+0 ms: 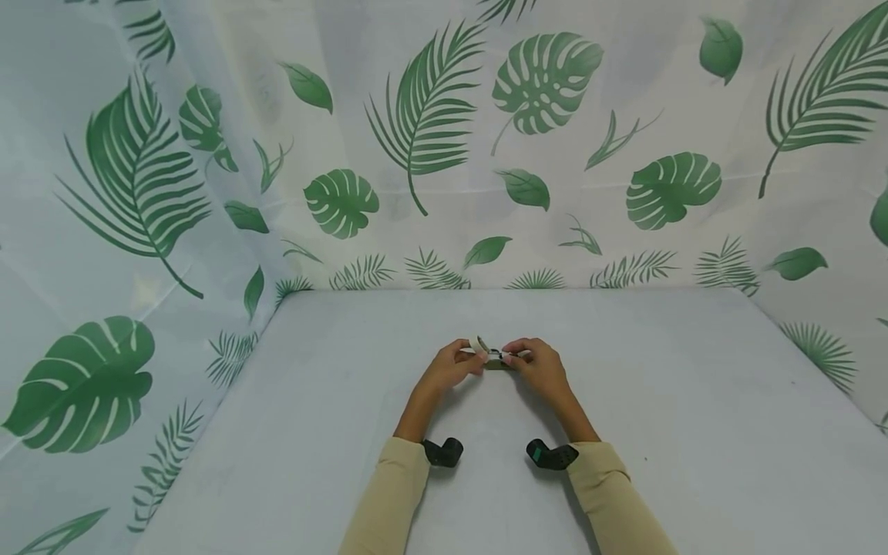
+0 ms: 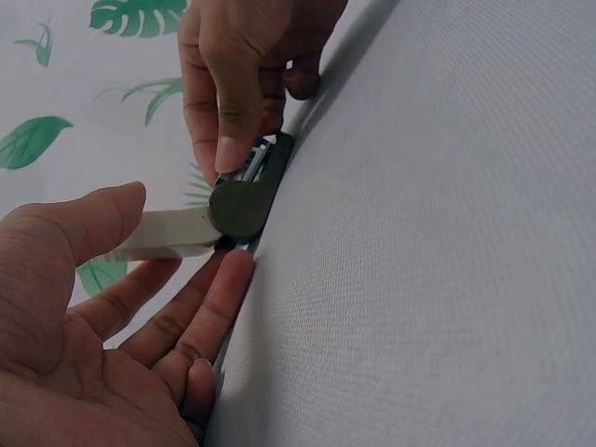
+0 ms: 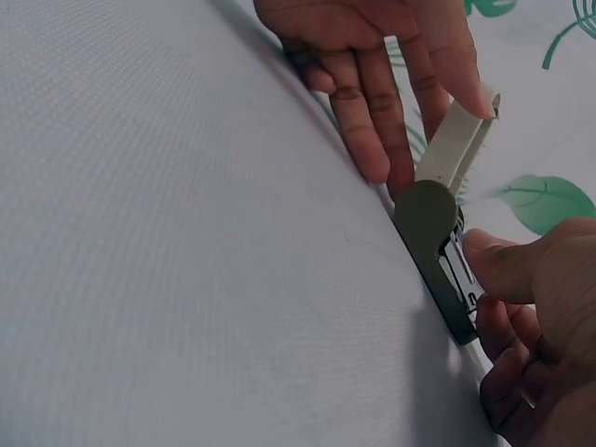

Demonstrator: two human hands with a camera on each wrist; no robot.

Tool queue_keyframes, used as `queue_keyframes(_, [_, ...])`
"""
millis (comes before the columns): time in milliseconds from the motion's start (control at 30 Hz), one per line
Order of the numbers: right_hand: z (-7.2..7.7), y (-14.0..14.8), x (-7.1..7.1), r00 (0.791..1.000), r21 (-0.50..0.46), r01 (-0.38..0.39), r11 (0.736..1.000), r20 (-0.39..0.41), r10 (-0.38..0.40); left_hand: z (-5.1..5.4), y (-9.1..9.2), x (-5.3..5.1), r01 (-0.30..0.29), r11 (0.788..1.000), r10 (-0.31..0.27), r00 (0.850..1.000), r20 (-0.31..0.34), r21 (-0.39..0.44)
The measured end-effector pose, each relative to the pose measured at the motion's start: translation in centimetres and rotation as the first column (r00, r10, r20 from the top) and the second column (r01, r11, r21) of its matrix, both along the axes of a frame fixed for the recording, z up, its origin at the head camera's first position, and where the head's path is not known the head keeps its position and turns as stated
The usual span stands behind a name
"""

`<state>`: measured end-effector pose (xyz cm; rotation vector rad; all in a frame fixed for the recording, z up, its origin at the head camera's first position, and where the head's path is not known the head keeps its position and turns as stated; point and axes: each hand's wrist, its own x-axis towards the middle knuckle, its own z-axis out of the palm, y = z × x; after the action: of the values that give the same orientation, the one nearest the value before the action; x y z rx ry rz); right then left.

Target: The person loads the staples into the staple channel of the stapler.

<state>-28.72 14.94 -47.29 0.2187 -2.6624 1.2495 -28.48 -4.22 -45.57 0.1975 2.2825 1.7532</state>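
Observation:
A small stapler (image 1: 498, 365) lies on the white table with its cream top arm swung up from the dark green base. In the left wrist view, the round green hinge of the stapler (image 2: 240, 209) faces the camera. My left hand (image 1: 449, 367) holds the raised cream arm, thumb on one side and fingers on the other. At the base's far end, my right hand (image 1: 544, 371) pinches at the metal staple channel (image 3: 458, 265) with thumb and fingers. Whether loose staples are between those fingertips cannot be made out.
A white cloth covers the table (image 1: 298, 432). Behind and at the sides hangs a white curtain (image 1: 444, 223) printed with green leaves. Black wrist cameras (image 1: 444, 452) are strapped at both cuffs, over beige sleeves (image 1: 388, 493).

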Motion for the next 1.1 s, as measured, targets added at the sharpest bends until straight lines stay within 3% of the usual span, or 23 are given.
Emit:
queue_keyframes(633, [-0.26, 0.07, 0.13, 1.000, 0.034, 0.011, 0.999, 0.008, -0.011, -0.08, -0.08, 0.07, 0.006, 1.000, -0.006, 1.000, -0.018, 0.008])
queue_keyframes(933, [0.01, 0.29, 0.15, 0.997, 0.025, 0.013, 1.000, 0.070, -0.015, -0.13, -0.11, 0.00, 0.016, 1.000, -0.016, 1.000, -0.010, -0.010])
queue_keyframes(1100, [0.56, -0.17, 0.06, 0.994, 0.032, 0.061, 0.998, 0.086, -0.063, 0.14, -0.23, -0.02, 0.020, 1.000, -0.020, 1.000, -0.017, -0.019])
